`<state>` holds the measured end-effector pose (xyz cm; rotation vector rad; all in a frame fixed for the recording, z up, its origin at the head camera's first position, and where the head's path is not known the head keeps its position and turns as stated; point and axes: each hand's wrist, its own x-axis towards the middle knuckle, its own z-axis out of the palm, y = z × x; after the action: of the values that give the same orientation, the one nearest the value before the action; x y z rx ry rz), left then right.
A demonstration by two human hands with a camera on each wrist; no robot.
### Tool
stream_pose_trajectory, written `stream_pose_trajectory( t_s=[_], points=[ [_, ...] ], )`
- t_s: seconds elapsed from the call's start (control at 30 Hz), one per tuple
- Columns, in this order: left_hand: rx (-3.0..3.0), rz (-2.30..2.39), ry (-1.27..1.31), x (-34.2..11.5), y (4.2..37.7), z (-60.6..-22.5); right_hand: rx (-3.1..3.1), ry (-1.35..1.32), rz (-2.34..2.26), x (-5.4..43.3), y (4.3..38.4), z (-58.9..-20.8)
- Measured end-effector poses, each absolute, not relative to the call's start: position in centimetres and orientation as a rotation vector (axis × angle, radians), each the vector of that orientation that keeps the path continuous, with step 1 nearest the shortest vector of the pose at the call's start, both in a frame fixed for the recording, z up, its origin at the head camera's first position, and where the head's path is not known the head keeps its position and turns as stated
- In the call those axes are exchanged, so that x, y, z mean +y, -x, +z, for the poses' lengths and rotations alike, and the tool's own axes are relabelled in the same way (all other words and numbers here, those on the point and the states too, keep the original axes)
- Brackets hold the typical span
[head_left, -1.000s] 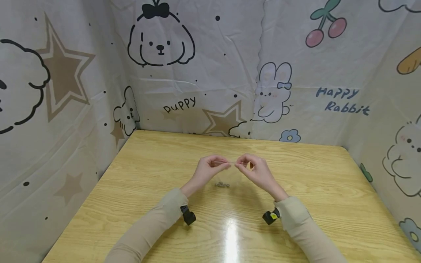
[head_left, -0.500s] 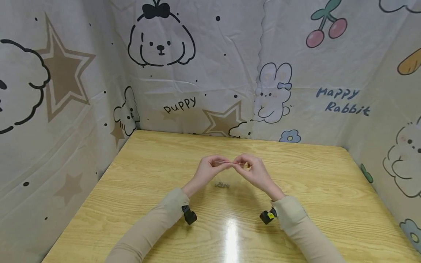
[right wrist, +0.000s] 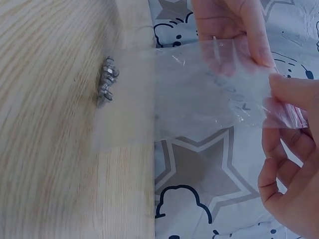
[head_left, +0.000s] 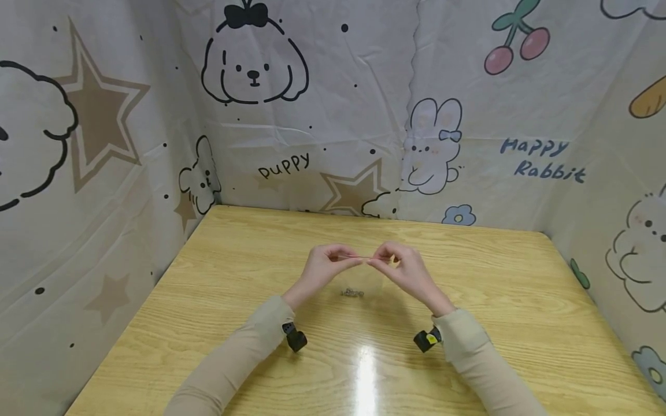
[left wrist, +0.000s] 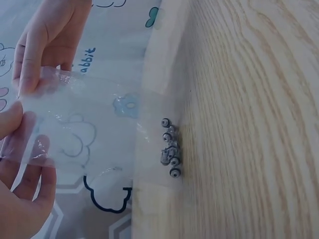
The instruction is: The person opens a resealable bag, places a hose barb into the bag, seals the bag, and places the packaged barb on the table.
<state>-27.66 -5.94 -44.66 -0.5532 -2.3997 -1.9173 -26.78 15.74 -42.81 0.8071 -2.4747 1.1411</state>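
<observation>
A clear zip-lock bag (left wrist: 94, 119) hangs upright between my two hands, its top edge uppermost. My left hand (head_left: 321, 270) pinches the left part of that edge between thumb and fingers. On the right part, my right hand (head_left: 411, 274) pinches it the same way, the thumb tips a short gap apart. A pinkish strip (right wrist: 294, 115) runs along the bag's mouth in the right wrist view. Several small grey metal pieces (left wrist: 171, 149), round and perhaps screws or fittings, lie gathered at the bottom of the bag. Whether the bag's bottom touches the table cannot be told.
A yellow wood-grain table (head_left: 234, 260) lies beneath the hands. Cloth with printed animals and stars (head_left: 322, 86) surrounds it at the back and both sides. Black wrist cameras (head_left: 295, 338) sit on both wrists.
My right hand slid left along the bag's top edge until the thumbs nearly met, then moved back right. My left hand has shifted slightly left. The bag stays in about the same place.
</observation>
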Motion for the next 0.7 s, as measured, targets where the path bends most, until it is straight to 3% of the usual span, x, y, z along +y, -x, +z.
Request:
stream_pose_trajectory(
  t_s=[0.3, 0.57, 0.7],
  points=[
    [-2.387, -1.962, 0.658, -6.8, 27.9, -44.3, -2.515, -0.782, 1.061, 16.6, 27.0, -42.5],
    [-2.449, -1.900, 0.436, -7.7, 28.1, -43.9, -2.477, -0.679, 1.119, 17.1, 26.8, -42.7],
    [-2.436, -1.884, 0.447, -8.1, 28.1, -43.9, -2.430, -0.703, 1.119, 17.4, 26.9, -42.9]
  ],
)
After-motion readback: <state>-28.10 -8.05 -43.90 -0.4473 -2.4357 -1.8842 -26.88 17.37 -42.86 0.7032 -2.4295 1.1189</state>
